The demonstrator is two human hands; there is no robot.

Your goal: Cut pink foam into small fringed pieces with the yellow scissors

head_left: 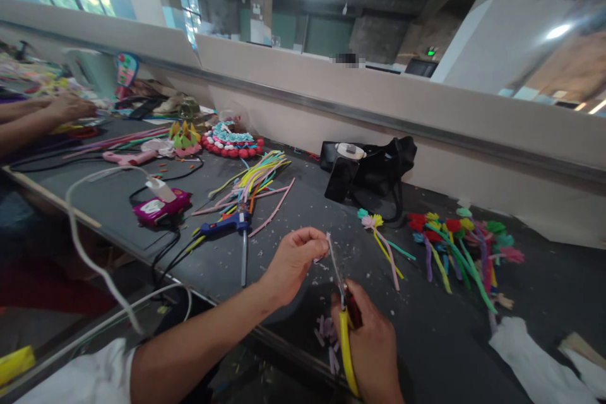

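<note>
Hands of another person (66, 107) rest on the far left of the dark worktable (293, 202), among a blur of coloured craft bits. Right of them lies a pink glue gun (124, 157), and nearer, a magenta glue gun (161, 207) with a white cable (89, 246) looping off the near edge. Farther back sits a round piece (231, 141) ringed with red and teal pompoms. A loose sheaf of chenille stems (253, 183) fans across the table, and a blue glue gun (226, 224) lies at its near end. Close to the near edge, the left hand (291, 262) pinches the top of a short lilac chenille stem (332, 259) between thumb and fingertips, holding it nearly upright above the table. Just right and nearer, the right hand (374, 347) is curled tight around yellow-handled scissors (348, 334), whose blades meet the stem's lower end. Lilac offcuts (327, 338) lie below on the table. Behind, a black bag (379, 170) leans near the partition wall. On the right lies a spread of finished stem flowers (454, 246), and white cloth (534, 366) lies at the near right corner.
</note>
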